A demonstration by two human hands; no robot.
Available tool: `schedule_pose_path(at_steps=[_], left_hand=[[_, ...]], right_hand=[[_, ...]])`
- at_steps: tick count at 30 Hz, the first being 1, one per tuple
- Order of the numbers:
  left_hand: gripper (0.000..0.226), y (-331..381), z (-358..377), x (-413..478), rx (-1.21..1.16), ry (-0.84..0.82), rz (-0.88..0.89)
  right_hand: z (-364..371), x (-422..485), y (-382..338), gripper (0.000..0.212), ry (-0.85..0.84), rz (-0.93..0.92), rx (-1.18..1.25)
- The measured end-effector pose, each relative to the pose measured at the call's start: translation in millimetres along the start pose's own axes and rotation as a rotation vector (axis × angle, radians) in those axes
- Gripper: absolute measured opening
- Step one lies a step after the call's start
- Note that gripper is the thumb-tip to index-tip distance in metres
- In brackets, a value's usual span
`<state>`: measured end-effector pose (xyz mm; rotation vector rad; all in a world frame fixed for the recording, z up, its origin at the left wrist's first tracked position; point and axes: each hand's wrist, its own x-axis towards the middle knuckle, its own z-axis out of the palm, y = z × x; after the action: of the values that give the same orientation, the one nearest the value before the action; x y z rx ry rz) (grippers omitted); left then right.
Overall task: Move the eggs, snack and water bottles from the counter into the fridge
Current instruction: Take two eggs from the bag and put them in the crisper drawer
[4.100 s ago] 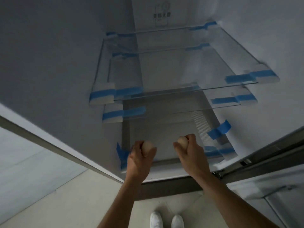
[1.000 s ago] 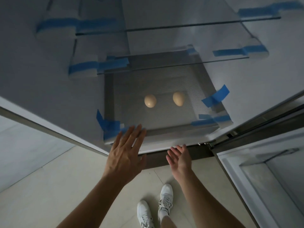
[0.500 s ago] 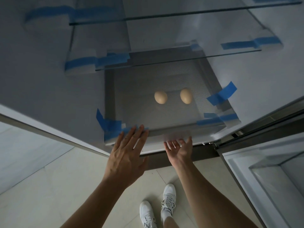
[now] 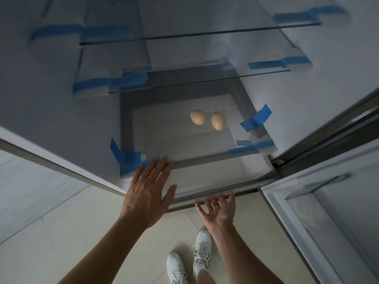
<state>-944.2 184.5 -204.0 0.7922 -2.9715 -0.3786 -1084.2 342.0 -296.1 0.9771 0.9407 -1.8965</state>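
Two tan eggs lie side by side on the ribbed bottom shelf (image 4: 164, 144) of the open fridge: the left egg (image 4: 198, 117) and the right egg (image 4: 217, 121), almost touching. My left hand (image 4: 148, 190) is flat with straight fingers, palm down, over the shelf's front left edge. My right hand (image 4: 218, 211) is palm up with spread fingers just below the shelf's front lip. Both hands hold nothing. No snack or water bottles are in view.
Two glass shelves (image 4: 196, 80) fixed with blue tape (image 4: 256, 117) sit above the eggs. The open fridge door (image 4: 328, 212) stands at the right. Pale tiled floor (image 4: 71, 232) and white shoes (image 4: 202, 249) lie below.
Earlier each hand held an egg; both eggs now lie on the bottom shelf. Over the last second the empty hands have moved forward to the shelf's front edge, and the eggs sit closer together.
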Motion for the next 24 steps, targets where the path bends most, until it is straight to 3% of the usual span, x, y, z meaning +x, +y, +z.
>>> schedule_pose_path(at_steps=[19,24], left_hand=[[0.067,2,-3,1,-0.009,0.012,0.000],[0.067,3,-5,1,-0.025,0.013,-0.009]], right_hand=[[-62,-40,14,0.058,0.179,-0.004,0.031],[-59,-46,12,0.051,0.262,-0.047,-0.111]])
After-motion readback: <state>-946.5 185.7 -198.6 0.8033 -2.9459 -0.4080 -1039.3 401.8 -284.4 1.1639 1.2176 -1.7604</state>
